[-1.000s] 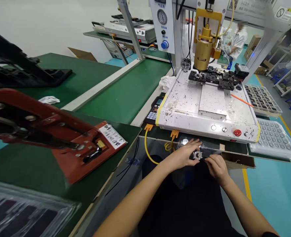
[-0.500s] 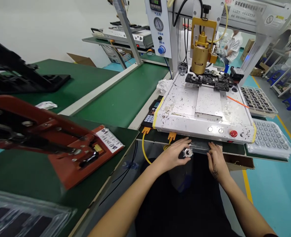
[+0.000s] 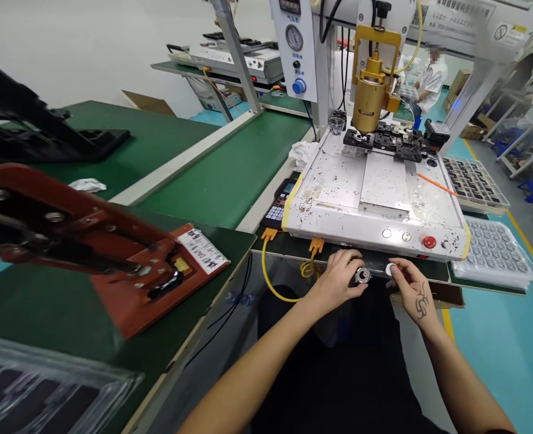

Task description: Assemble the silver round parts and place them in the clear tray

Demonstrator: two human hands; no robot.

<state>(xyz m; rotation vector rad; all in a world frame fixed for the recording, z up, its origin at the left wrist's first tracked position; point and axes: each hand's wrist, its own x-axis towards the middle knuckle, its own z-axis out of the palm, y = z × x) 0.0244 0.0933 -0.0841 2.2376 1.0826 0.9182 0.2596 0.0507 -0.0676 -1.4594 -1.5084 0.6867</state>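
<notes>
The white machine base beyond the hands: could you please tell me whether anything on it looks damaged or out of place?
The white machine base has dark specks and marks scattered over its top, looking worn or dirty; I can't tell which. An orange stick lies slanted near its right edge, seemingly left loose.

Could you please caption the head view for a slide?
Left hand holding a round metal casing, right hand pinching a white disc, at a benchtop machine.
</notes>
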